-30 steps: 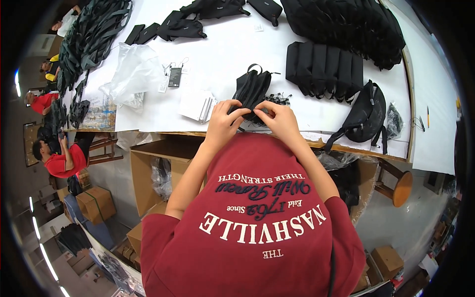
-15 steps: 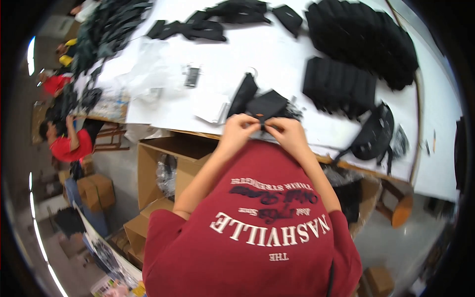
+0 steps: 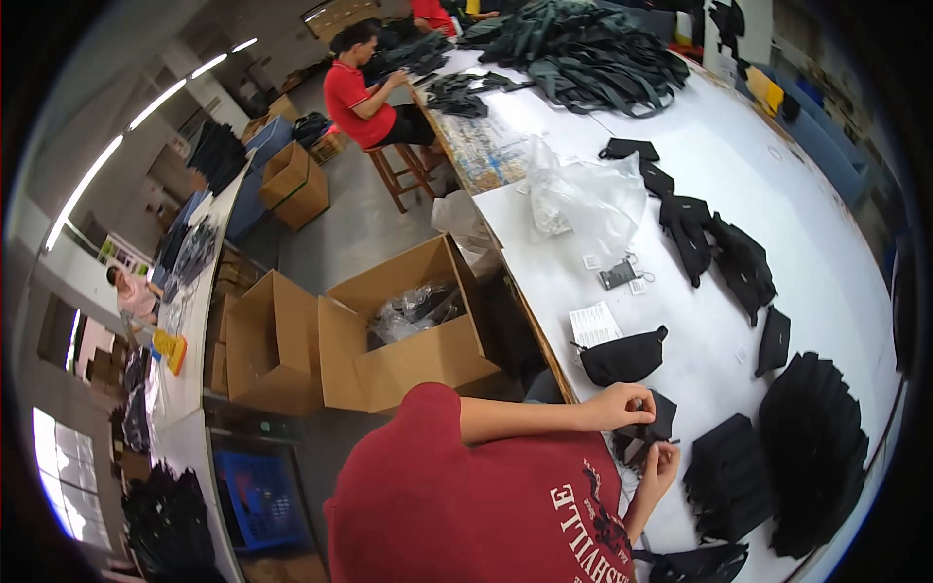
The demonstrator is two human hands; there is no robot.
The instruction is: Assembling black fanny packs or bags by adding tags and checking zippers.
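Observation:
Between my hands, at the table's near edge, lies a black fabric bag (image 3: 662,416). Thumb and fingertips of my left hand (image 3: 619,406) are pinched together at its strap side. On the side nearer the lower edge, my right hand (image 3: 661,470) is also closed, pinching a dark part of the bag; my fingers hide exactly which part. Beside my left hand rests a black zip pouch (image 3: 623,359), partly over a stack of white printed cards (image 3: 595,324).
Rows of black bags (image 3: 731,476) stand to the right, with more bags (image 3: 742,264) beyond. A clear plastic bag (image 3: 583,189) and black tags (image 3: 618,276) lie on the white table (image 3: 705,335). Open cartons (image 3: 403,364) stand at left. A co-worker in red (image 3: 356,105) sits farther off.
The view has swung left, bringing the cartons and seated co-worker into fuller sight. My hands, still pinching the black bag, now appear lower and farther right, slightly more apart.

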